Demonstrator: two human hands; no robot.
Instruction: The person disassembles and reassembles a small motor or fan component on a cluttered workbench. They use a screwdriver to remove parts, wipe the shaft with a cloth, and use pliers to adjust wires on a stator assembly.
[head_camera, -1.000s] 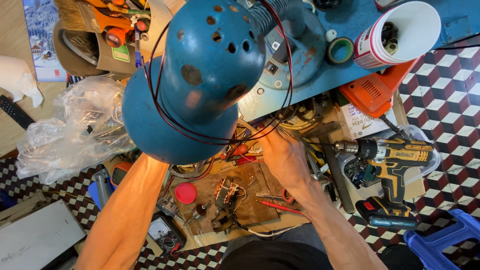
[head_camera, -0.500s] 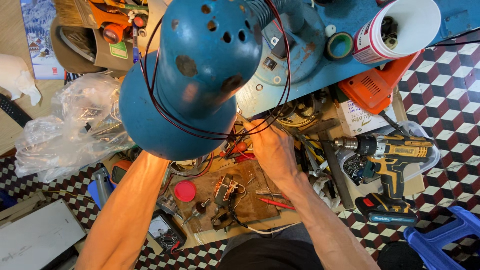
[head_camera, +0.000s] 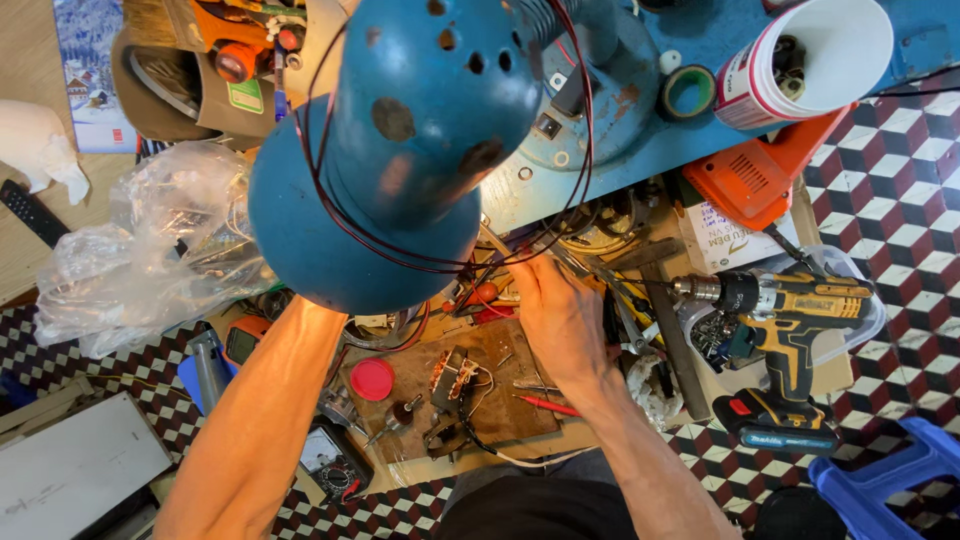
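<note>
Blue metal housing (head_camera: 400, 150), round and dotted with holes, is filling the upper middle of the head view, tilted over a cluttered workbench (head_camera: 520, 420), with thin dark red wires (head_camera: 575, 190) looping around its dome and running down toward the bench. The left arm is reaching up underneath the housing, and the left hand is hiding behind its rim, so I cannot tell whether it is open or gripping. The right hand (head_camera: 560, 315) is sitting just below the housing's lower edge, fingers curled down into the tangle where the wires are meeting a nest of small tools; it looks to be pinching something there, though what exactly is too small to tell. Judging from this, the work in hand is sorting or connecting the wiring at the base of the housing while the other arm is steadying it. Any further move is calling for a firm hold on the heavy shell and fine fingertip control, since the wires are lying close together. Nearby, a small wound coil part (head_camera: 452, 375) and a red cap (head_camera: 372, 379) are lying on the board, and a yellow cordless drill (head_camera: 780, 330) is resting to the right.
</note>
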